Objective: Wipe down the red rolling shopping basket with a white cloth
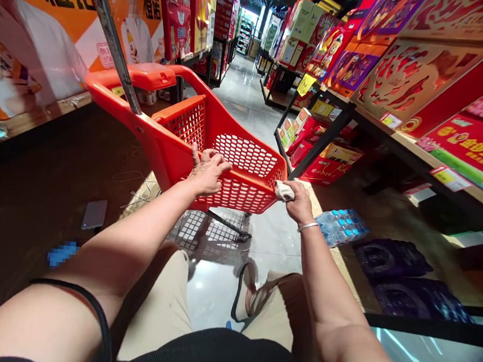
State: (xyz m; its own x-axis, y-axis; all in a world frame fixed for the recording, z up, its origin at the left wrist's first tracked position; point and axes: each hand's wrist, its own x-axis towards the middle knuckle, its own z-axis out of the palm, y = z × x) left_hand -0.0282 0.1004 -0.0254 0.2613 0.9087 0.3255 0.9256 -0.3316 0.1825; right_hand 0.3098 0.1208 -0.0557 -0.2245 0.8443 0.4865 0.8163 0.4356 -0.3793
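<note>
A red plastic shopping cart (247, 117) with perforated basket walls stands tilted across the view in front of me. My left hand (209, 173) rests on the near upper rim of its basket, the fingers bent over the edge. At the basket's right corner, my right hand (300, 203) is closed round a crumpled whitish cloth (284, 191). The cloth touches the cart's edge, and part of it is hidden inside the fist. A dark metal pole (114, 40) rises from the handle end of the cart.
Shelves (422, 149) of red and gold gift boxes (419, 84) line the right side. Shrink-wrapped water bottles (342, 226) lie below them, by dark purple packs (391, 257). A phone-like device (95, 215) lies at left, under a poster-covered display (68, 36). A tiled aisle (244, 82) runs ahead.
</note>
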